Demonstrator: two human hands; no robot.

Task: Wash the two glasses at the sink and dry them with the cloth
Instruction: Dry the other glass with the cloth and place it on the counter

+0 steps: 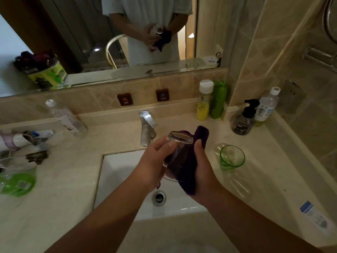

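1. The left hand (156,157) grips a clear glass (177,152) above the sink (118,178), in front of the tap (146,127), its base end tipped away toward the tap.
2. The right hand (202,172) clutches a purple cloth (189,168) against the glass's right side.
3. A green glass (231,157) stands on the counter (73,189) right of the sink, apart from the hands.
4. Bottles (209,100) line the wall behind the sink; clutter crowds the counter's left edge.

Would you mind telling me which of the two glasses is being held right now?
The clear glass over the sink: the left hand grips it against the purple cloth. The green glass stands untouched on the counter.
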